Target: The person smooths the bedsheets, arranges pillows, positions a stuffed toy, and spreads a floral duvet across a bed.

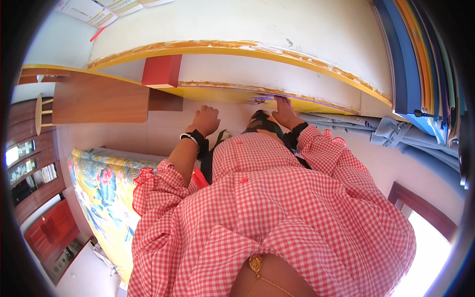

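My right hand (286,114) reaches up to a yellow panel (217,94) below the lower white shelf. Its fingers are stretched out, with the tips against the panel near a thin purple strip (264,97). Nothing shows held in them. My left hand (206,120) hangs apart from the panel, over the floor, its fingers curled in and no object visible in it. A white band circles the left wrist; dark cuffs cover both wrists.
The upper shelf edge (237,47) has chipped, peeling paint. A red box (162,72) sits at the left on the lower shelf. Several folders (420,59) stand at right above bundled grey-blue cloth (401,133). A flowered yellow cover (106,193) and brown wooden panel (99,99) lie left.
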`<move>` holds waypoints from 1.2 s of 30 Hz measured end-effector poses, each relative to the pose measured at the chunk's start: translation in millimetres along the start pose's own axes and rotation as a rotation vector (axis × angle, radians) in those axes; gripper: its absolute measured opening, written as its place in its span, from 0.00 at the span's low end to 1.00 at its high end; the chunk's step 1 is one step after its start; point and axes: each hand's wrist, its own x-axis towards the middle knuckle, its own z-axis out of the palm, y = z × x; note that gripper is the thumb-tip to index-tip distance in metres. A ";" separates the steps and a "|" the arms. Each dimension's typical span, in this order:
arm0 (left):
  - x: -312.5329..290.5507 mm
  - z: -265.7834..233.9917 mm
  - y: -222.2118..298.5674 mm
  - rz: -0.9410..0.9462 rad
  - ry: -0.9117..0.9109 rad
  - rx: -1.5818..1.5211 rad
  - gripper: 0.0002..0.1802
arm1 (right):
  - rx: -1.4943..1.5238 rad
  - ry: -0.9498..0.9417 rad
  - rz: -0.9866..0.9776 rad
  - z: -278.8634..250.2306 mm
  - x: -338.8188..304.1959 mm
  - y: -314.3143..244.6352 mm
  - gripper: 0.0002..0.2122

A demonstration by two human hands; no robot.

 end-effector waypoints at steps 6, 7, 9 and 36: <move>-9.4 3.4 -2.3 -0.046 -0.039 -0.047 0.17 | -0.069 -0.011 -0.027 2.5 1.2 -1.9 0.31; -11.3 4.8 -3.5 -0.048 -0.026 -0.059 0.17 | -0.073 -0.015 -0.031 3.2 1.6 -1.9 0.31; -14.7 7.8 -6.6 -0.058 -0.015 -0.085 0.16 | -0.093 -0.041 0.010 4.7 2.8 0.1 0.31; -158.0 138.0 -112.2 -0.585 0.286 -0.713 0.17 | -0.092 0.059 0.226 35.6 37.9 -35.6 0.27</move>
